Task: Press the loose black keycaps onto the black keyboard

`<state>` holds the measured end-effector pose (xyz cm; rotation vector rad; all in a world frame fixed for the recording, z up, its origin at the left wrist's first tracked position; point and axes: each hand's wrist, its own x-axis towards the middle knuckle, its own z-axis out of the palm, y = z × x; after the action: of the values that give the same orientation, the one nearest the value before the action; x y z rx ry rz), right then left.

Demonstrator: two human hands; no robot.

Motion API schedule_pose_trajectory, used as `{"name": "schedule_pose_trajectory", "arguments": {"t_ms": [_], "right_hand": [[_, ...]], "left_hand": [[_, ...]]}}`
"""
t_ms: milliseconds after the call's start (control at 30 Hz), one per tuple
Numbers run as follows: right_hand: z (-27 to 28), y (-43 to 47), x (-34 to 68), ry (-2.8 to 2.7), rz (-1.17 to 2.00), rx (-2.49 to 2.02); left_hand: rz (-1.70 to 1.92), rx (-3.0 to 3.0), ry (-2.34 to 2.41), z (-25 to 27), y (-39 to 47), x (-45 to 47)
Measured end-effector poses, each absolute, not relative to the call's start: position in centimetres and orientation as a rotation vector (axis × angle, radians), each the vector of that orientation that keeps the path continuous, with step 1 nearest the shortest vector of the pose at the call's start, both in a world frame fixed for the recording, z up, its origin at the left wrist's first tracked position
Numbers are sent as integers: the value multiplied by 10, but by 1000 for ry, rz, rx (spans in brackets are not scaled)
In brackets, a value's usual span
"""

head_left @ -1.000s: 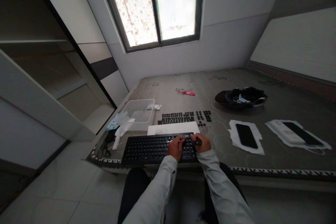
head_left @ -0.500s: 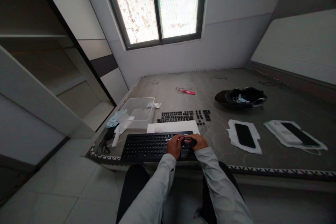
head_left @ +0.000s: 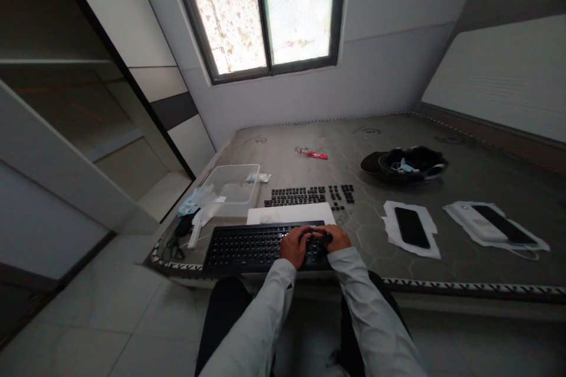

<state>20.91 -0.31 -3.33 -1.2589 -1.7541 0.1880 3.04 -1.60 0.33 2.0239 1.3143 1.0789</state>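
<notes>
A keyboard (head_left: pixel 245 245) is supported on the grey mattress (head_left: pixel 340 150) beneath the left hand (head_left: pixel 293 247), grip indeterminable, and right hand (head_left: pixel 339 239), clamped on a dark object (head_left: pixel 327 238). Beyond them, a window (head_left: pixel 300 9) is fitted.

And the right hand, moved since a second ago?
Yes: the right hand has shifted slightly left, reaching farther over the keyboard, judged against the loose keycaps.

The person's left grip (head_left: pixel 293 247) and right grip (head_left: pixel 340 238) are resting close together over the right end of a black keyboard (head_left: pixel 247 245), the right one holding a small dark object (head_left: pixel 326 238). Beyond a white sheet (head_left: pixel 309 212), loose keycaps (head_left: pixel 296 195) are lying in rows on the bed (head_left: pixel 340 141)
</notes>
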Motion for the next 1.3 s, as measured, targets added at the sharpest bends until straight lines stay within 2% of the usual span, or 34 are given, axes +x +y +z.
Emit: {"name": "schedule_pose_trajectory", "arguments": {"t_ms": [1300], "right_hand": [[-45,-1,210,-1757,153,-1265]], "left_hand": [[1077,2012,1351,-6,-14,31]]}}
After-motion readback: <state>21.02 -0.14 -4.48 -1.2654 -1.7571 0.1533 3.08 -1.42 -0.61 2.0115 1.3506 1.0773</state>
